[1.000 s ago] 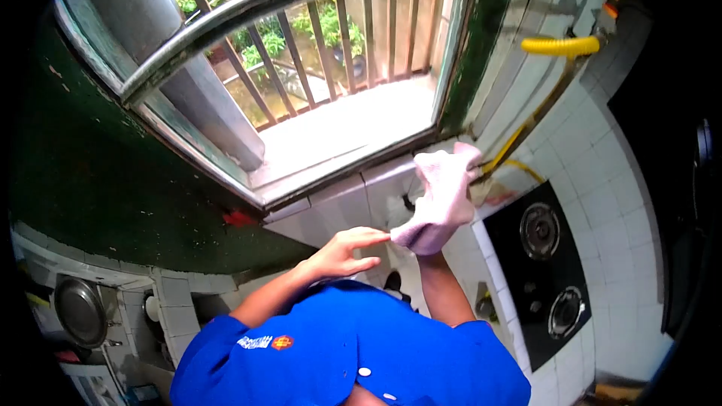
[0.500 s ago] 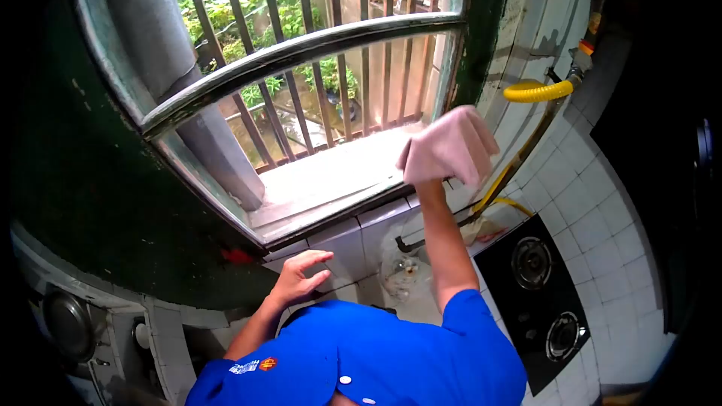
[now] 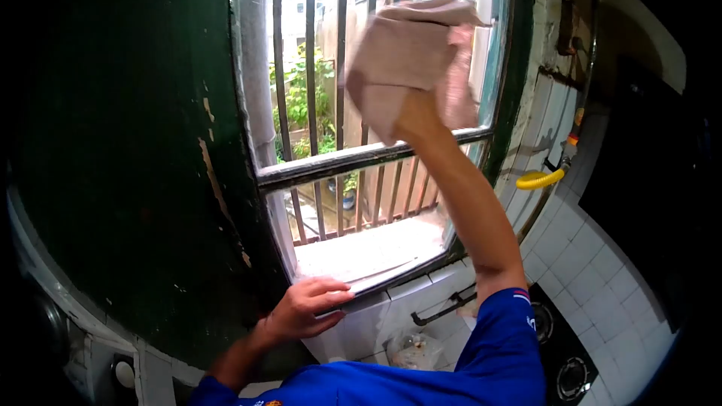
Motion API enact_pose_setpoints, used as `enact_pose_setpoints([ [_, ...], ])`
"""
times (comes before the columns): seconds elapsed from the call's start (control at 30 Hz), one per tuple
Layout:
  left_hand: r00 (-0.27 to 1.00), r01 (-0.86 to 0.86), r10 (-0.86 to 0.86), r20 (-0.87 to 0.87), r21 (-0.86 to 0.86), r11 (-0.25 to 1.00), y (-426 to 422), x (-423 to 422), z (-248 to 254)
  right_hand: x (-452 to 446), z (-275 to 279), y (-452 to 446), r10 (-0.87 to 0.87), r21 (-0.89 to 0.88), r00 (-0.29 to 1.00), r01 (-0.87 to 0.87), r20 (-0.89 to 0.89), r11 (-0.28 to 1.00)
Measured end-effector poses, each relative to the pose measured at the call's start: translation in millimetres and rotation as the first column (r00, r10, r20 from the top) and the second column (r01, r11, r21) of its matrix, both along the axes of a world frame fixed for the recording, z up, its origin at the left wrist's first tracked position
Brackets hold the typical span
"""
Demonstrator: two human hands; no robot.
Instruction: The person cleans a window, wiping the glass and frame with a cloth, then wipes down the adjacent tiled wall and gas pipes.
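Observation:
A pink cloth point(image 3: 402, 56) is raised against the upper pane of a barred window point(image 3: 361, 156), blurred a little by motion. My right hand point(image 3: 416, 115) holds it, the fingers hidden beneath its folds. Below, my left hand point(image 3: 310, 307) is at the bottom edge of the window frame, fingers stretched out and holding nothing. Whether its fingertips touch the frame I cannot tell. A dark wooden crossbar divides the upper pane from the lower one.
A yellow hose point(image 3: 540, 180) hangs from a pipe on the right wall. Below it is a black gas stove point(image 3: 556, 353), partly behind my right sleeve. A clear plastic bag point(image 3: 414, 351) sits under the window. Dark green paint peels on the left panel point(image 3: 135, 143).
My right hand has lifted the cloth from the lower pane to the upper pane. My left hand has come closer to the window's bottom edge. The view has tilted upward.

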State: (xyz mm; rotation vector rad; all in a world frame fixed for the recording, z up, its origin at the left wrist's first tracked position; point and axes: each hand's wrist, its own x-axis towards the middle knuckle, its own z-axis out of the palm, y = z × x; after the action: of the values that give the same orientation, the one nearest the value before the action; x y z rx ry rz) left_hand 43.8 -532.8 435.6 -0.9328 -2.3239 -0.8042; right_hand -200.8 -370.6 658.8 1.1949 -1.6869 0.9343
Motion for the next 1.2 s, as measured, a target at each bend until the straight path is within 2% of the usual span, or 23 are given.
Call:
enact_pose_setpoints([
  [0.07, 0.991, -0.055, 0.041, -0.126, -0.113, 0.992, 4.6, -5.3, 41.1, 23.9, 11.0, -29.0, -0.094, -0.034, 0.898, 0.087, -0.431, 0.996],
  [0.13, 0.961, -0.063, 0.026, -0.276, -0.125, 0.990, 6.1, -18.2, 73.9, 13.8, 22.5, -51.9, -0.278, -0.191, 0.799, 0.206, -0.533, 0.960],
  [0.2, 0.917, -0.080, 0.015, -0.398, -0.148, 0.986, 12.5, -19.6, 114.5, -40.1, 43.1, -60.8, -0.343, -0.204, 0.805, 0.277, -0.483, 0.939],
  [0.23, 0.897, -0.091, 0.012, -0.443, -0.157, 0.983, 13.6, -19.4, 128.0, -44.1, 60.0, -33.6, -0.333, -0.039, 0.863, 0.344, -0.380, 0.938],
  [0.27, 0.891, -0.121, 0.045, -0.452, -0.140, 0.983, 15.6, -13.3, 139.6, -44.1, 74.3, -7.9, -0.412, -0.032, 0.877, 0.417, -0.247, 0.908],
  [0.33, 0.877, -0.159, 0.075, -0.475, -0.140, 0.977, 13.6, -12.5, 146.3, -47.0, 95.9, 28.5, -0.596, -0.293, 0.795, 0.548, -0.109, 0.784],
  [0.37, 0.867, -0.173, 0.086, -0.492, -0.134, 0.976, 15.5, -18.1, 147.8, -41.5, 106.9, 35.7, -0.628, -0.343, 0.775, 0.571, -0.072, 0.745],
  [0.4, 0.863, -0.187, 0.096, -0.497, -0.136, 0.973, 18.7, -23.6, 146.1, -37.0, 114.9, 33.7, -0.624, -0.293, 0.779, 0.583, -0.064, 0.758],
  [0.43, 0.858, -0.201, 0.105, -0.503, -0.140, 0.969, 22.4, -28.5, 145.2, -20.9, 124.0, 23.4, -0.595, -0.143, 0.799, 0.582, -0.085, 0.801],
  [0.5, 0.824, -0.288, 0.147, -0.547, -0.182, 0.940, 42.5, -47.2, 160.7, 14.9, 127.9, -1.2, -0.488, 0.032, 0.850, 0.503, -0.199, 0.863],
  [0.63, 0.785, -0.343, 0.179, -0.592, -0.176, 0.923, 59.6, -61.8, 180.8, 50.5, 115.6, -25.5, -0.324, -0.063, 0.741, 0.357, -0.588, 0.932],
  [0.67, 0.777, -0.365, 0.199, -0.597, -0.169, 0.916, 58.1, -59.4, 183.0, 41.6, 116.2, -20.5, -0.336, -0.101, 0.727, 0.349, -0.599, 0.932],
  [0.73, 0.742, -0.440, 0.247, -0.624, -0.175, 0.881, 51.4, -54.0, 183.1, -2.6, 121.0, -11.8, -0.394, -0.355, 0.701, 0.211, -0.595, 0.911],
  [0.8, 0.713, -0.505, 0.305, -0.631, -0.161, 0.848, 43.8, -50.2, 185.0, 13.1, 142.5, 46.5, -0.510, 0.140, 0.832, 0.544, -0.219, 0.827],
  [0.83, 0.720, -0.515, 0.311, -0.621, -0.177, 0.839, 39.3, -50.1, 187.4, -34.8, 133.8, 56.1, -0.317, -0.226, 0.927, 0.271, -0.200, 0.936],
  [0.87, 0.730, -0.507, 0.314, -0.607, -0.173, 0.845, 36.6, -51.7, 190.2, -62.3, 135.6, 61.8, -0.516, -0.432, 0.845, 0.416, -0.143, 0.800],
  [0.9, 0.721, -0.520, 0.312, -0.619, -0.185, 0.834, 37.5, -52.9, 195.2, -55.5, 143.1, 76.2, -0.533, -0.248, 0.845, 0.524, 0.032, 0.815],
  [0.93, 0.713, -0.532, 0.309, -0.630, -0.197, 0.824, 40.2, -55.8, 201.3, -72.5, 135.4, 65.1, -0.094, -0.579, 0.979, -0.030, -0.182, 0.815],
  [0.97, 0.705, -0.524, 0.284, -0.650, -0.207, 0.826, 42.9, -60.1, 207.4, -69.9, 141.2, 59.6, -0.320, -0.348, 0.937, 0.256, -0.139, 0.902],
  [1.03, 0.669, -0.532, 0.232, -0.706, -0.237, 0.813, 51.7, -71.1, 220.9, -60.4, 143.8, 38.9, -0.523, -0.087, 0.836, 0.516, -0.168, 0.852],
  [1.1, 0.613, -0.576, 0.207, -0.763, -0.252, 0.778, 64.0, -76.4, 236.2, -25.2, 130.2, -10.8, -0.313, -0.171, 0.822, 0.263, -0.475, 0.950],
  [1.17, 0.556, -0.599, 0.214, -0.803, -0.209, 0.773, 66.3, -80.8, 243.1, -2.7, 125.9, -36.6, -0.215, -0.180, 0.760, 0.131, -0.613, 0.975],
  [1.2, 0.444, -0.639, 0.211, -0.871, -0.143, 0.756, 69.9, -78.2, 249.0, 9.5, 128.0, -42.6, -0.227, -0.191, 0.708, 0.132, -0.669, 0.973],
])
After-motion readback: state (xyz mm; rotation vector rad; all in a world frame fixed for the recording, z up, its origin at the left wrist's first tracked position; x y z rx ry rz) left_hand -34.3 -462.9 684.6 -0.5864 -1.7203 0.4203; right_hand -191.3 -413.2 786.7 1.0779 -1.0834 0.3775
